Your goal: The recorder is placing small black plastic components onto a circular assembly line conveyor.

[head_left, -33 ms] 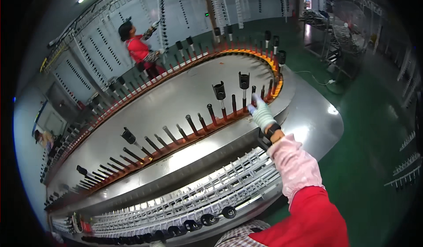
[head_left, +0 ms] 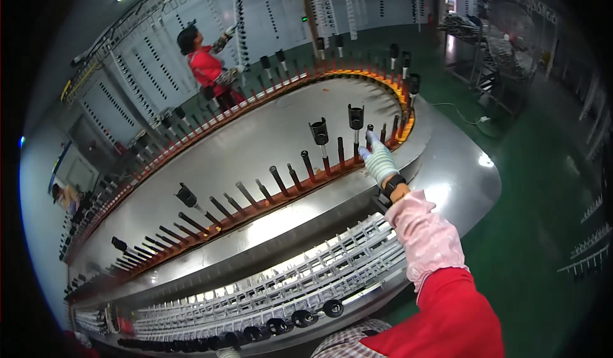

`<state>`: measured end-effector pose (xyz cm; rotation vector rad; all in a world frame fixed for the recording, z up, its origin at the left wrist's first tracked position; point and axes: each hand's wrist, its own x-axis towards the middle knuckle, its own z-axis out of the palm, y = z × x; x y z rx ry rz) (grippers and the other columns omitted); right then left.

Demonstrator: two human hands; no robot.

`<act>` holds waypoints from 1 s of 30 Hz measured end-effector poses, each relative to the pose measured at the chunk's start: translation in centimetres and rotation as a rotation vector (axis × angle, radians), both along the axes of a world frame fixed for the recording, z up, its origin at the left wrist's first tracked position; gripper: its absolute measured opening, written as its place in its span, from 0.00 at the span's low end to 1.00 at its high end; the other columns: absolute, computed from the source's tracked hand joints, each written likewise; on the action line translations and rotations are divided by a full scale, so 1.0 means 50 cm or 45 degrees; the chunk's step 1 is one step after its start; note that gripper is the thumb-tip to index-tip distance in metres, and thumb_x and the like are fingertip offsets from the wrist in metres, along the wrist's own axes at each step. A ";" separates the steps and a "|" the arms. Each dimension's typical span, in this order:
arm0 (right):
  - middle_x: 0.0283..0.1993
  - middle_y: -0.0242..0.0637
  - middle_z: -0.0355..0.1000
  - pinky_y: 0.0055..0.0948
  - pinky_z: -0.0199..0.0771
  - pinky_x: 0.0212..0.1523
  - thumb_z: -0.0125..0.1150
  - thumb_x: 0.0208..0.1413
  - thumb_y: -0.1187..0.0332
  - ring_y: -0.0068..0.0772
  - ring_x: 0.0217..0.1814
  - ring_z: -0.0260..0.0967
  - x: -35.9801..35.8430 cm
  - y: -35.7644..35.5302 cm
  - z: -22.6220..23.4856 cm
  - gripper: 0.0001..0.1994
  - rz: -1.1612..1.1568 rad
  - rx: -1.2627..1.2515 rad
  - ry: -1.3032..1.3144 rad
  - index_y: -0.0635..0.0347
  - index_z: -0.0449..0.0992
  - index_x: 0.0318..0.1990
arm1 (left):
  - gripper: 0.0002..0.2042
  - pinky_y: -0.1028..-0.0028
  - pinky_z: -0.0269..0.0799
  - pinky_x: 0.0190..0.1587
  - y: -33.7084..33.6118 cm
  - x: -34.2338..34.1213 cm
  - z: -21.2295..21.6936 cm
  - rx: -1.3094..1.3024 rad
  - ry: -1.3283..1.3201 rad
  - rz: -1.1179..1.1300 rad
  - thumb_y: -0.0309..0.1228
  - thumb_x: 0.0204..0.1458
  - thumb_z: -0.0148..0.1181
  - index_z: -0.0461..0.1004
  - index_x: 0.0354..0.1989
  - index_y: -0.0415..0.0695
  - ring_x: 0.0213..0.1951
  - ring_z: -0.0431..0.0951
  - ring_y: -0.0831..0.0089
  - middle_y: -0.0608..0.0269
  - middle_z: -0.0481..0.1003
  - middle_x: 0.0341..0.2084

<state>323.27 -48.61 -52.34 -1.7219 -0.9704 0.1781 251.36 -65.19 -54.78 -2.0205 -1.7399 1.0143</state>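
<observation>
My right hand (head_left: 381, 161), in a pale striped glove with a dark band at the wrist, reaches to the near right part of the oval conveyor track (head_left: 281, 200). Its fingers are stretched out and apart, beside the top of a thin dark upright post (head_left: 370, 129); whether they touch it I cannot tell. Just left of this hand, a black slotted cup-shaped part (head_left: 355, 117) stands on a post, with a second black cup-shaped part (head_left: 318, 130) farther left. Only a sliver of my gloved left hand (head_left: 228, 353) shows at the lower edge, its fingers hidden.
Below the track, a metal shelf holds rows of silver racks (head_left: 274, 288), with round black parts (head_left: 303, 318) along the front. A person in red (head_left: 205, 67) stands beyond the track near hanging strings of parts. Another person (head_left: 66, 196) is far left. A loaded cart (head_left: 504, 55) stands far right.
The whole view has shifted slightly. My right fingers sit a little higher beside the post, and the far person's arms have moved slightly.
</observation>
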 end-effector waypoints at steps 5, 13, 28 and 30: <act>0.37 0.41 0.73 0.31 0.71 0.38 0.60 0.50 0.64 0.35 0.37 0.71 -0.032 0.163 0.044 0.20 0.247 -0.286 0.878 0.62 0.68 0.50 | 0.06 0.67 0.63 0.19 0.072 -0.191 -0.150 0.000 -0.226 -0.110 0.37 0.48 0.54 0.72 0.27 0.50 0.16 0.71 0.67 0.62 0.73 0.18; 0.28 0.27 0.71 0.17 0.64 0.22 0.61 0.52 0.67 0.18 0.25 0.68 -0.152 -0.134 0.165 0.09 0.861 -0.008 0.793 0.55 0.72 0.40 | 0.06 0.69 0.63 0.20 0.080 -0.148 -0.126 0.113 -0.198 -0.194 0.38 0.49 0.53 0.70 0.29 0.51 0.17 0.69 0.72 0.66 0.70 0.17; 0.36 0.38 0.72 0.33 0.67 0.44 0.57 0.50 0.72 0.39 0.40 0.68 -0.108 -0.502 -0.351 0.06 0.660 -0.332 0.371 0.59 0.72 0.37 | 0.11 0.66 0.64 0.49 0.017 0.116 -0.144 0.376 -1.330 0.083 0.31 0.52 0.52 0.71 0.43 0.45 0.44 0.70 0.63 0.62 0.73 0.42; 0.39 0.40 0.73 0.42 0.64 0.46 0.51 0.55 0.68 0.43 0.43 0.69 -0.090 -0.500 -0.314 0.08 0.586 -0.596 -0.144 0.55 0.74 0.41 | 0.11 0.72 0.69 0.42 -0.016 0.163 -0.172 0.529 -2.170 0.669 0.32 0.54 0.53 0.69 0.43 0.41 0.38 0.73 0.69 0.61 0.73 0.38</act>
